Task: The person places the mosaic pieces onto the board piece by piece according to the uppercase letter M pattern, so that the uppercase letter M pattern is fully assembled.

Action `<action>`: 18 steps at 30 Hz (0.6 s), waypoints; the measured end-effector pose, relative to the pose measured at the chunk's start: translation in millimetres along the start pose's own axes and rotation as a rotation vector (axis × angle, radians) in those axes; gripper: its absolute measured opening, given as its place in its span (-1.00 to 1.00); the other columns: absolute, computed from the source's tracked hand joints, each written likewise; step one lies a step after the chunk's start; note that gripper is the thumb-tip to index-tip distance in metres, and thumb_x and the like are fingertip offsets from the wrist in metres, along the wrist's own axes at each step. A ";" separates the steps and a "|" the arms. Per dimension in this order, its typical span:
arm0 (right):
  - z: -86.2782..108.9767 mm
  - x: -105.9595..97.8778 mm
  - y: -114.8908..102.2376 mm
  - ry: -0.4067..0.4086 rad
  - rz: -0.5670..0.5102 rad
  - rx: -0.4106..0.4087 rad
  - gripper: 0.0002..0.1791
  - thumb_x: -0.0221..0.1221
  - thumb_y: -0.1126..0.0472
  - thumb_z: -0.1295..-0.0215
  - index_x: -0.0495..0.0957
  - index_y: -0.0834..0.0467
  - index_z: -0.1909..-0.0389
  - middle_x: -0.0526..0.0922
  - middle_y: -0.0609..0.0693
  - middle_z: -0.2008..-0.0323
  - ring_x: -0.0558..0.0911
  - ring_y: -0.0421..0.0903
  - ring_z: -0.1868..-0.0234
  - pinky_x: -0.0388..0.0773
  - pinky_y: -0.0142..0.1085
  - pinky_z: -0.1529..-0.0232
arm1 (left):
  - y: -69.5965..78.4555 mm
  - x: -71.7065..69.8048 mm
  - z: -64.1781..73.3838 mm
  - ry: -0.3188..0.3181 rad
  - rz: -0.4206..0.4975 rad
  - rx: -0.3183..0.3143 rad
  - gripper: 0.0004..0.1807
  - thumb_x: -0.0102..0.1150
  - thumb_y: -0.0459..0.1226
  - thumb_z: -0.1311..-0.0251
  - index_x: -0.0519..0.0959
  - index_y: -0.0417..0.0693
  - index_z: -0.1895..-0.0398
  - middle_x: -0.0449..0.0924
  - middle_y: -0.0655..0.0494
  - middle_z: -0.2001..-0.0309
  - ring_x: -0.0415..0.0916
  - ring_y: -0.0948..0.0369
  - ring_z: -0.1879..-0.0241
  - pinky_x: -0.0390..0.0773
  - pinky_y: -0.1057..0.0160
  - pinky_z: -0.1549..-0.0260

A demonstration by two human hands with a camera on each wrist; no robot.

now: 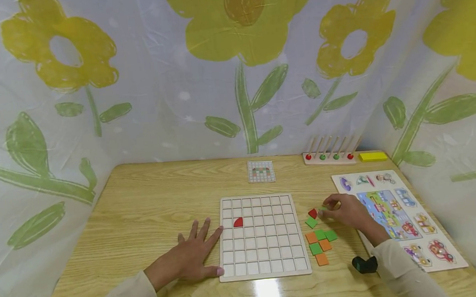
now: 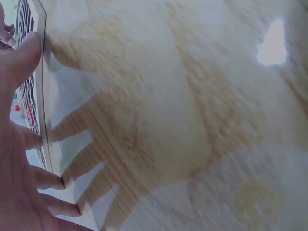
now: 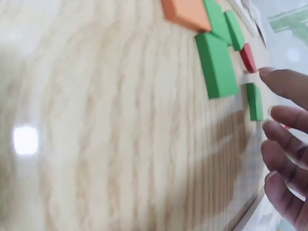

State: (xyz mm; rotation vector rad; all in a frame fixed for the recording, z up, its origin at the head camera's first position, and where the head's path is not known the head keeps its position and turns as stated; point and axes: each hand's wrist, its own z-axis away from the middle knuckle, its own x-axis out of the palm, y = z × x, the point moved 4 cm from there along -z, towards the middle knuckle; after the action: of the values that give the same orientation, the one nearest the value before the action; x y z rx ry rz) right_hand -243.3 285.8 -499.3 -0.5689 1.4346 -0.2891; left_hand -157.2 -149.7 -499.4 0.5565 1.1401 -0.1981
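Observation:
A square wooden grid board (image 1: 265, 275) lies on the table with one red quarter-round piece (image 1: 238, 222) in a cell of its upper left. Fingers spread, my left hand (image 1: 196, 259) rests at the board's left edge; its thumb (image 2: 26, 53) and index finger touch the frame. To the board's right, my right hand (image 1: 348, 212) reaches over the loose pieces. Its fingers are loosely bent beside a green piece (image 3: 255, 102) and a second red quarter-round piece (image 3: 248, 57). No piece is visibly gripped there; whether a fingertip touches the green one I cannot tell.
Several orange squares (image 1: 322, 259) and green squares (image 1: 315, 248) lie right of the board. Behind it is a small pattern card (image 1: 261, 177). A picture puzzle board (image 1: 396, 185) lies under the right forearm. A peg stand (image 1: 329, 159) and yellow block (image 1: 373, 157) stand at the back right.

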 end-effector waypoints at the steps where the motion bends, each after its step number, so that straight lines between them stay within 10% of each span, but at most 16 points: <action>1: 0.9 -0.3 1.2 -0.002 0.014 0.006 -0.61 0.42 -0.09 -0.18 0.71 0.13 0.15 0.72 -0.01 0.28 0.62 -0.11 0.30 0.51 -0.22 0.35 | 0.2 -0.1 0.0 0.000 0.000 0.000 0.14 0.09 0.44 -0.12 -0.05 0.12 -0.64 -0.18 -0.32 -0.59 -0.21 -0.45 -0.51 0.12 -0.65 -0.10; 18: 5.0 1.4 5.7 0.003 0.089 0.042 -0.55 0.41 -0.06 -0.18 0.74 0.18 0.04 0.76 0.05 0.18 0.69 0.08 0.09 0.60 -0.05 0.22 | -1.5 0.9 -1.1 -0.003 0.005 0.005 0.14 0.07 0.45 -0.13 -0.07 0.13 -0.64 -0.20 -0.32 -0.60 -0.25 -0.45 -0.51 0.09 -0.65 -0.12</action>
State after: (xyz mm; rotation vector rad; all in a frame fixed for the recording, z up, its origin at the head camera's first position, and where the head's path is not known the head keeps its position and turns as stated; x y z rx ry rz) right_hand -239.1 290.8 -503.3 -0.4699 1.4489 -0.2487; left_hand -158.4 -150.3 -501.0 0.5627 1.1354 -0.1976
